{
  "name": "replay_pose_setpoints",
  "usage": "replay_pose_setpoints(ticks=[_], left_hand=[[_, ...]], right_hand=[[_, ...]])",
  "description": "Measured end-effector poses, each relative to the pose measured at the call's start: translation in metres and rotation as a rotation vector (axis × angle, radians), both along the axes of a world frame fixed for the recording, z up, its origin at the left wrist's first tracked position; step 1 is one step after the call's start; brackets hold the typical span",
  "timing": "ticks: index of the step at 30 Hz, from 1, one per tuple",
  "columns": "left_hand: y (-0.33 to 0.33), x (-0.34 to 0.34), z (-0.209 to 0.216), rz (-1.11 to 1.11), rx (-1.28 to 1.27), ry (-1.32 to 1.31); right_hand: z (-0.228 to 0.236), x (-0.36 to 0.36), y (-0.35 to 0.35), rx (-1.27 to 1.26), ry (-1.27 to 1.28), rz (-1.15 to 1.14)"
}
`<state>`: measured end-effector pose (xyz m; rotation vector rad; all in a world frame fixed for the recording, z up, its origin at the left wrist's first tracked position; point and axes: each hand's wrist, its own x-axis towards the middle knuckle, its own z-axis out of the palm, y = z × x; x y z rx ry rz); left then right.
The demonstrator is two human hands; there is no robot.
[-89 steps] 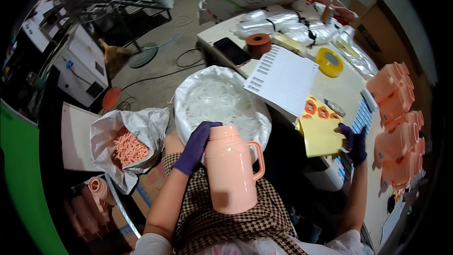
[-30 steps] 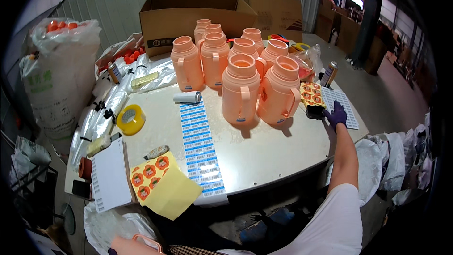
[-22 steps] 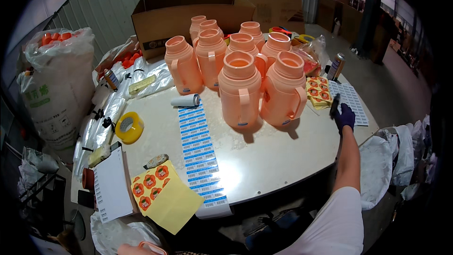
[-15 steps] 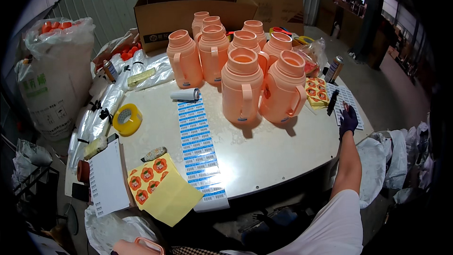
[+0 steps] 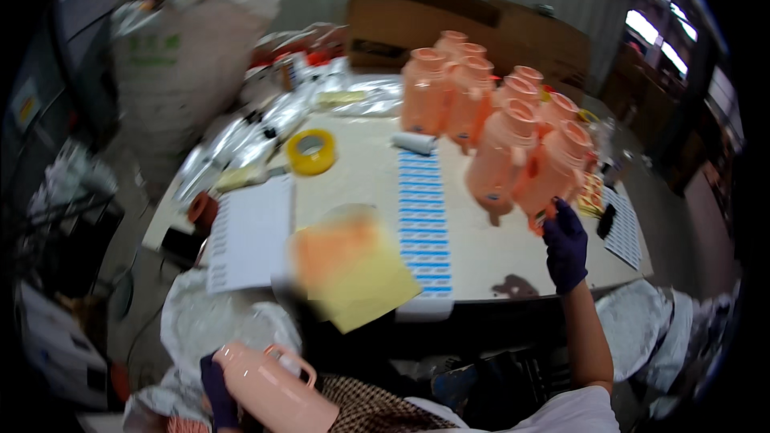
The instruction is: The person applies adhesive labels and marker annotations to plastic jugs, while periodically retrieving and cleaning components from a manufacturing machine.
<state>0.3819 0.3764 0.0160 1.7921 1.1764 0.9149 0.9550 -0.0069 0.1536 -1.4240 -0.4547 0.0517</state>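
the peach jug [image 5: 281, 393] lay tilted before the table [image 5: 481, 265], the left hand [image 5: 218, 389] gripping its neck end, apparently for steadiness. over the table's right, the right hand [image 5: 565, 246] pinched something small [image 5: 541, 218] and blurred. a yellow sheet [image 5: 373, 285] overhung the table's front, perhaps for easy reach.

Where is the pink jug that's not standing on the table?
In the head view, the pink jug is at the lower left, tilted in the gloved left hand, beside the checked cloth.

White table [image 5: 361, 184], clustered pink jugs [image 5: 499, 164], yellow tape roll [image 5: 311, 163], blue-and-white label strip [image 5: 425, 224], white paper sheets [image 5: 253, 232]
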Motion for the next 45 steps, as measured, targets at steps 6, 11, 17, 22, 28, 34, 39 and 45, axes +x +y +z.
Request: replay_pose_setpoints(ticks=[6,11,17,22,28,34,39,45], left_hand=[[-0.016,-0.015,0.003,0.053,-0.037,-0.154],[-0.04,-0.005,0.042,0.109,0.049,-0.219],[-0.054,-0.039,0.029,0.18,-0.061,-0.244],[-0.052,-0.032,0.025,0.169,-0.121,-0.313],[-0.049,-0.028,0.025,0.153,-0.124,-0.3],[-0.046,-0.025,0.021,0.159,-0.114,-0.292],[-0.046,-0.025,0.024,0.16,-0.111,-0.268],[-0.04,-0.024,0.065,0.113,0.078,-0.136]], right_hand=[[-0.003,-0.183,0.168,-0.157,0.284,0.562],[-0.037,-0.312,0.215,-0.183,0.58,0.96],[-0.045,-0.373,0.228,-0.435,0.482,1.152],[-0.061,-0.373,0.216,-0.48,0.514,1.171],[-0.064,-0.378,0.217,-0.466,0.518,1.162],[-0.069,-0.381,0.216,-0.48,0.568,1.22],[-0.079,-0.395,0.207,-0.56,0.211,1.145],[-0.112,-0.343,0.22,-0.74,0.073,0.878]])
